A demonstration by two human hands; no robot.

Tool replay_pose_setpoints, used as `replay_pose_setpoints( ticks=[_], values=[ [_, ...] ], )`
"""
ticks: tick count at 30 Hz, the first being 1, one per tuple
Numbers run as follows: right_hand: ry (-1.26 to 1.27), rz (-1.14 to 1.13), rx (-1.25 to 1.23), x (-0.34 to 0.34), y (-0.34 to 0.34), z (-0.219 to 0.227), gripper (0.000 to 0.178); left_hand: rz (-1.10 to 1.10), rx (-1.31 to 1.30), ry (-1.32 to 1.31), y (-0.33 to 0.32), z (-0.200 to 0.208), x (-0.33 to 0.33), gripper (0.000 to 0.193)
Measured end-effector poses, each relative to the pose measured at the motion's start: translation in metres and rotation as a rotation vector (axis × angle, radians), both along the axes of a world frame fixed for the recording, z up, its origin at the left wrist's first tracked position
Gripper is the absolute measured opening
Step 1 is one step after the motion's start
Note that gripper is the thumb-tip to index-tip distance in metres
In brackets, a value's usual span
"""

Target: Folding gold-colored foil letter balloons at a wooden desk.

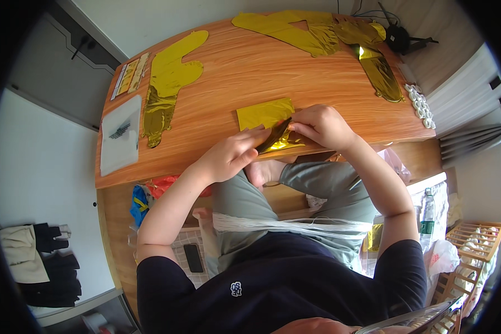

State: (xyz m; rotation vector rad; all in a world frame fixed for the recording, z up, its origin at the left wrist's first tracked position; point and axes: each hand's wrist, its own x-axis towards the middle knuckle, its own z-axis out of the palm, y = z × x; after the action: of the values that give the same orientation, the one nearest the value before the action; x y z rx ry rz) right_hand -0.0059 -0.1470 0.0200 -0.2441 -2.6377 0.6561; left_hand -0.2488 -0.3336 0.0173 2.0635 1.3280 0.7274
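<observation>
A gold foil balloon (266, 113), flat and partly folded, lies at the table's near edge in front of me. Its near part is lifted, showing a dark fold and a shiny, crinkled side. My left hand (234, 153) grips the lifted fold from the left, fingers over it and thumb below. From the right, my right hand (322, 126) pinches the fold's upper end between thumb and fingers. Across my lap lies a bundle of thin white strings (292, 224).
More flat gold foil pieces lie at the table's left (175, 75), back (286, 32) and right (381, 72). A clear plastic sheet (117, 147) bears dark thin sticks. White rings (420, 106) line the right edge, near a black stand (398, 38). A phone (193, 258) rests low left.
</observation>
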Motion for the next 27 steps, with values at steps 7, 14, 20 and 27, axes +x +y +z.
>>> replay_pose_setpoints(
  ticks=[7,14,20,27],
  values=[
    [0.007,-0.255,-0.014,-0.013,-0.016,-0.001,0.027,0.228,-0.108,-0.523,0.005,-0.007,0.0,0.08],
    [0.033,-0.237,0.202,-0.021,-0.02,-0.002,0.025,0.349,-0.122,-0.567,0.005,-0.012,0.011,0.083],
    [-0.01,-0.272,0.255,-0.028,-0.029,0.0,0.023,0.34,0.075,-0.397,0.001,-0.018,0.017,0.087],
    [-0.147,-0.268,0.476,-0.033,-0.038,-0.008,0.042,0.237,0.389,0.058,-0.008,-0.007,0.024,0.06]
  ],
)
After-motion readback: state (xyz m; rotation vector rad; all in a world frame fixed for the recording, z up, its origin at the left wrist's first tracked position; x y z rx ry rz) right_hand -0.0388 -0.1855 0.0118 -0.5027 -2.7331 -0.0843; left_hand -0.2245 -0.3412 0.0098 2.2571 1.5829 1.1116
